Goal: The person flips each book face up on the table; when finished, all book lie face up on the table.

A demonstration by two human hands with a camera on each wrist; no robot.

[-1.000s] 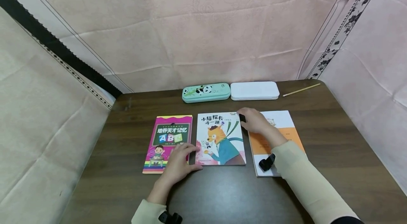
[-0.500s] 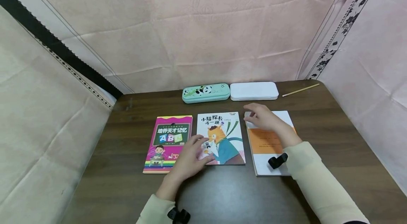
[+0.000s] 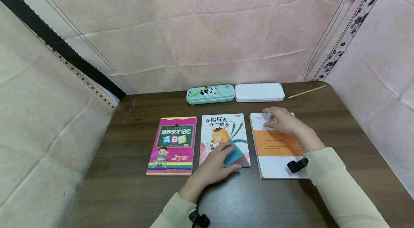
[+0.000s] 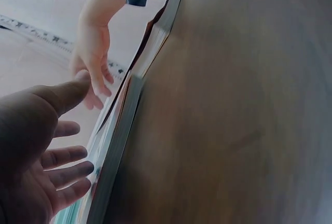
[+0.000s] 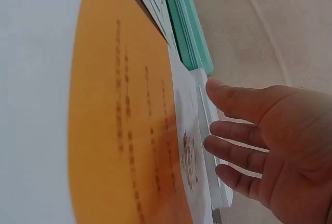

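Observation:
Three books lie side by side on the table. On the left is a pink book (image 3: 176, 150) with a green panel. In the middle is a white picture book (image 3: 207, 127) with an orange cat in a blue coat. At the right is a white and orange book (image 3: 275, 145). My left hand (image 3: 211, 168) is over the lower part of the cat book, its fingers apart and nothing held. My right hand (image 3: 286, 125) hovers over the top of the white and orange book; the right wrist view shows its fingers (image 5: 236, 151) spread and holding nothing.
A mint panda pencil case (image 3: 210, 94) and a white case (image 3: 260, 92) stand along the back of the brown table (image 3: 129, 149). A pencil (image 3: 307, 91) lies right of them. Pale cloth (image 3: 220, 41) hangs behind.
My right hand has left the cat book's upper right corner and moved right over the white and orange book. My left hand has moved right, from between two books to over the cat book.

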